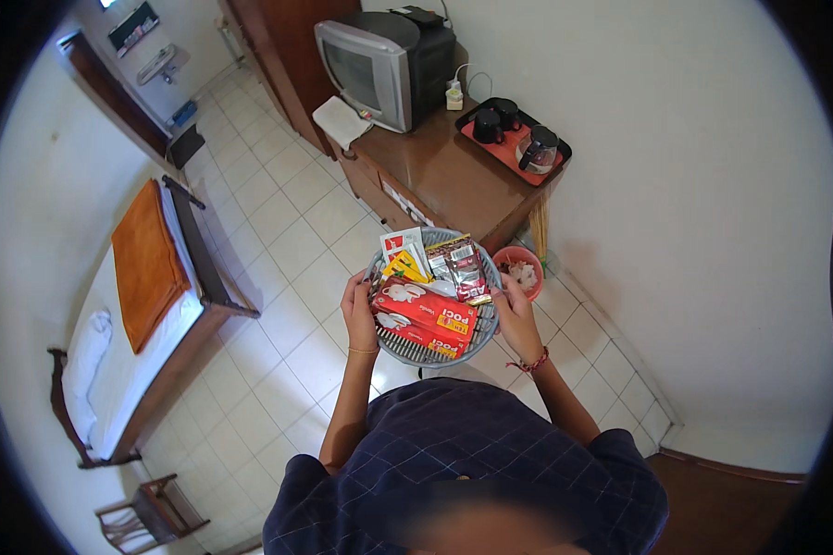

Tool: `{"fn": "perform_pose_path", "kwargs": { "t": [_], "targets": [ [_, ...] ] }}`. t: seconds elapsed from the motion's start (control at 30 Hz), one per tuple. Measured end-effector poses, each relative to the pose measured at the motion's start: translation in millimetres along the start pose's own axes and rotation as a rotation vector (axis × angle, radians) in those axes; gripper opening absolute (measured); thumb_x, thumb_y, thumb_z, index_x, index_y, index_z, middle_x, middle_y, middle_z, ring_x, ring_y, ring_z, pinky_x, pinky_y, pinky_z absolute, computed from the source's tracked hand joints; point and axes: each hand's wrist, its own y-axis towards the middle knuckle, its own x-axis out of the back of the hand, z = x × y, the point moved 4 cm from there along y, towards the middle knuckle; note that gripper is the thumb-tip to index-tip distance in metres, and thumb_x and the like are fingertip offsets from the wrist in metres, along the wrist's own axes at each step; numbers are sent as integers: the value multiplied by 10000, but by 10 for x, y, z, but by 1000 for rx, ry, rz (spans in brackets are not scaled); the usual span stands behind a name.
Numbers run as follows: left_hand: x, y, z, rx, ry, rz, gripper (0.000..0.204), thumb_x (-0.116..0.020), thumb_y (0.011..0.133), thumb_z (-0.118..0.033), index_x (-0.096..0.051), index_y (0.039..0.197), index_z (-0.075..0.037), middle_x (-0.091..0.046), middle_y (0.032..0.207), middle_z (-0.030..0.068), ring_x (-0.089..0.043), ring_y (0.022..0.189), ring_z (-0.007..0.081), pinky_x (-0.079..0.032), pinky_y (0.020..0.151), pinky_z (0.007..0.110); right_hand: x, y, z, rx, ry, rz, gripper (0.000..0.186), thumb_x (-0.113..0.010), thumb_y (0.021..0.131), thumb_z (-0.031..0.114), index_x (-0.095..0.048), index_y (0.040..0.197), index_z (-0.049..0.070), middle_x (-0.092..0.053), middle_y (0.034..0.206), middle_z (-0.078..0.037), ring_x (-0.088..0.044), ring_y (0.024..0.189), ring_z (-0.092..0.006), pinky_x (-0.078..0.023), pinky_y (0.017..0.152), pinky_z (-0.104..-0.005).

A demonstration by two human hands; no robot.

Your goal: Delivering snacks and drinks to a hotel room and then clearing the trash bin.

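Note:
I hold a grey round slatted basket [407, 348] at chest height, my left hand [358, 310] gripping its left rim and my right hand [515, 314] gripping the right rim. A long red pack [421, 316] lies across its near part. Behind that are a dark brown shiny pack [463, 273], small yellow sachets [402, 265] and white-and-red sachets [398, 238]. A small pale item among the packs is too covered to name.
A brown cabinet [407, 157] ahead holds a television [393, 65], a white cloth [338, 120], a plug strip [454, 95] and a tray [537, 176] with black cups and a glass jug. A pink bin [526, 257] and broom [539, 227] stand beside it. A bed [111, 388] and chair [148, 513] are left.

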Motion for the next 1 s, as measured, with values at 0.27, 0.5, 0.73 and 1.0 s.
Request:
{"fn": "perform_pose_path", "kwargs": {
  "t": [0.27,0.5,0.73,1.0],
  "targets": [
    [-538,1025,44,-12,-10,25,296,-365,854,-153,-550,934,64,-573,878,84,-518,799,128,-407,751,239,144,834,8,54,44,-185,245,-389,889,153,-459,1088,28,-521,686,-13,-474,536,-49,-385,460,-198],
    [-899,1823,540,60,-13,78,306,-366,864,-166,-553,923,69,-575,882,90,-521,813,130,-401,760,234,270,1490,-384,-56,71,-310,239,-394,879,142,-481,1058,10,-533,842,-56,-475,790,-113,-370,733,-240],
    [-1281,2852,1029,71,0,193,404,-298,895,-204,-556,954,103,-590,930,137,-552,846,164,-411,794,266,305,2364,-815,5,-177,-480,257,-408,874,164,-472,1068,8,-553,766,-94,-519,704,-149,-403,651,-268],
    [-1437,3854,1826,101,212,188,440,-301,906,-252,-575,919,92,-600,864,139,-568,773,173,-443,734,268,215,3160,-1537,-169,-258,-578,303,-416,876,203,-443,1099,-1,-546,667,-133,-526,586,-190,-395,538,-308]
  ]
}}
